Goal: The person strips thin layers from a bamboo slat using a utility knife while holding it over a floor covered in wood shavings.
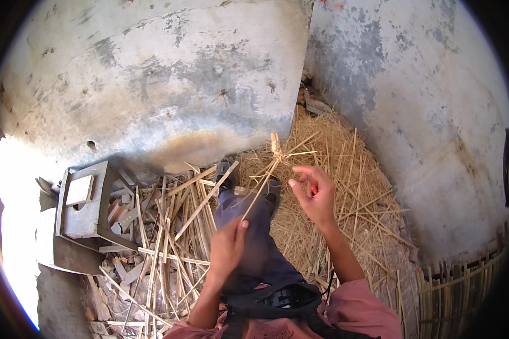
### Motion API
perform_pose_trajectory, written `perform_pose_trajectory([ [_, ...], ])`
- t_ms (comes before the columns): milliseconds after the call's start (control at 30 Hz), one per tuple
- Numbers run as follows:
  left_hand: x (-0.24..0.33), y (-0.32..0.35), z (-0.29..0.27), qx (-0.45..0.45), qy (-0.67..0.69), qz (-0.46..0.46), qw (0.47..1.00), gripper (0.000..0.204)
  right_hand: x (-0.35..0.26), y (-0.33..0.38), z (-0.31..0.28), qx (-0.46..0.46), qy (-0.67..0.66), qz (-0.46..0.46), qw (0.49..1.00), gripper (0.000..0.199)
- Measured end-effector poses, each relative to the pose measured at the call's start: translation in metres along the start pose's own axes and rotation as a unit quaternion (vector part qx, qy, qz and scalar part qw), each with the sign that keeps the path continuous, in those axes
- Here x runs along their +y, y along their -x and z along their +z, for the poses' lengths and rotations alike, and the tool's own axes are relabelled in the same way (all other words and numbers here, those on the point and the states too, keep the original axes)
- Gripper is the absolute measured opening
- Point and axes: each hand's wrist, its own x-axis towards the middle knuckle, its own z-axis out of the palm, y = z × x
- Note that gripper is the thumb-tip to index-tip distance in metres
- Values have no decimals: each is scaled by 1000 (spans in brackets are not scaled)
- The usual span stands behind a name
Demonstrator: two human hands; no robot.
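Note:
My left hand (227,247) is closed on the lower end of a thin bamboo strip (259,192), pinched between thumb and fingers. The strip slants up and away to a cluster of crossed split-bamboo pieces (277,155), where several short ends stick out. To the right of that cluster, my right hand (315,195) is raised with its fingers curled and the thumb and index finger apart. A small red object (314,188) shows in its curled fingers; its kind is mostly hidden. This hand does not touch the strip.
Loose bamboo strips (169,248) lie left of my legs. A heap of shavings (345,175) covers the floor ahead and right. A wooden stool-like frame (99,203) stands at left among rubble. Worn walls (209,73) meet in a corner; a slatted bamboo fence (458,294) stands lower right.

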Motion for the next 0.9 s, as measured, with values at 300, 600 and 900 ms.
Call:
perform_pose_trajectory([
  [300,9,12,1,32,0,55,998,26,-5,-24,-5,26,114,-122,986,62],
  [600,13,21,-8,15,23,33,999,25,11,-17,-9,-75,-162,91,980,65],
  [900,15,27,-17,31,41,33,998,24,26,-19,-9,-79,-166,46,982,41],
])
